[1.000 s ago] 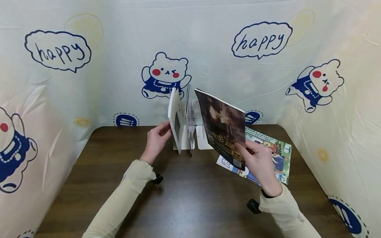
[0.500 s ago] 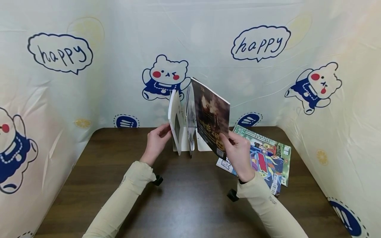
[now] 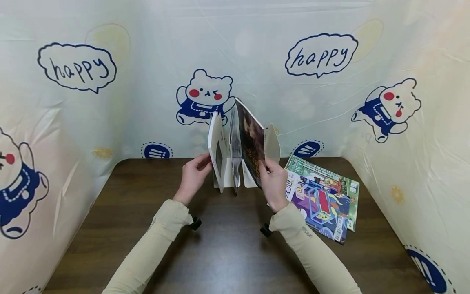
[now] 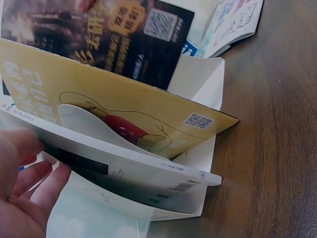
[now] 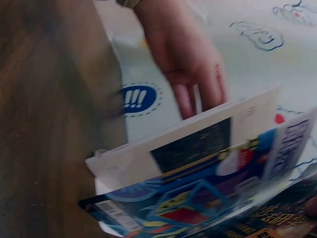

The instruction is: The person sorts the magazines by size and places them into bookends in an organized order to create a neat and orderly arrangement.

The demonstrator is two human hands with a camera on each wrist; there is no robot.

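My right hand grips the lower near edge of a dark magazine, held upright and slightly tilted. It is above a white book rack, right beside the standing items. In the rack stand a thick white book and a thin magazine, its yellow cover seen in the left wrist view and a blue cover in the right wrist view. My left hand touches the white book's outer left side with its fingertips; what lies between thumb and fingers is unclear.
Right of the rack, a purple magazine overlaps a green one, both lying flat on the brown table. A printed cloth hangs behind and along the sides. Black cameras are on both wrists.
My right hand has moved left with the dark magazine, bringing it beside the standing thin magazine and turning it more edge-on. The purple magazine is uncovered. My left hand stays put.
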